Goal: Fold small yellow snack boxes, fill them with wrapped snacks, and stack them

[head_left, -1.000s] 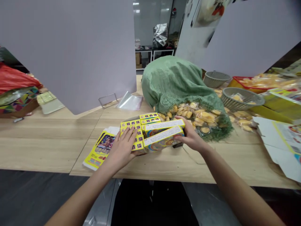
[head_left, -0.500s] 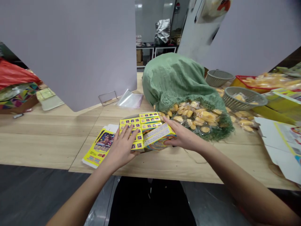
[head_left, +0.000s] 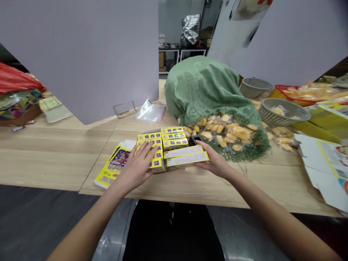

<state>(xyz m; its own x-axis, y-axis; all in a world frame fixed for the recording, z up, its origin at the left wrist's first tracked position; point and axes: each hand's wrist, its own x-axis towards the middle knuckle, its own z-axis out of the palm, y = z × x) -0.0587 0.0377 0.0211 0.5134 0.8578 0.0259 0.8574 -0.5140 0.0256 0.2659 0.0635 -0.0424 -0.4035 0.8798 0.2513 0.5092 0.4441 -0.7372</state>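
Note:
Several small yellow boxes [head_left: 173, 136] stand packed in two columns in an outer box on the table, its walls mostly hidden. My left hand [head_left: 140, 163] lies on the left column with its fingers stretched out. My right hand [head_left: 213, 159] grips the right ends of two small boxes [head_left: 186, 158] at the front of the right column. Their pale printed sides face up and they jut out to the right past the others. Behind my right fingers is a small black object [head_left: 196, 139]. A flattened yellow carton [head_left: 108, 174] lies to the left, partly under my left hand.
A green cloth [head_left: 203, 87] covers a mound behind, with yellow wrapped pieces [head_left: 233, 134] spilling from green netting. Grey baskets [head_left: 285, 112] and a red crate [head_left: 282, 89] stand right. Clear plastic sleeves [head_left: 152, 112] and a wire frame [head_left: 123, 108] lie behind. A white-backed carton [head_left: 312, 166] lies far right.
The box in my right hand has turned and come down into the right column. Two boxes now show pale sides there. My left hand stays on the left column; the view has shifted slightly.

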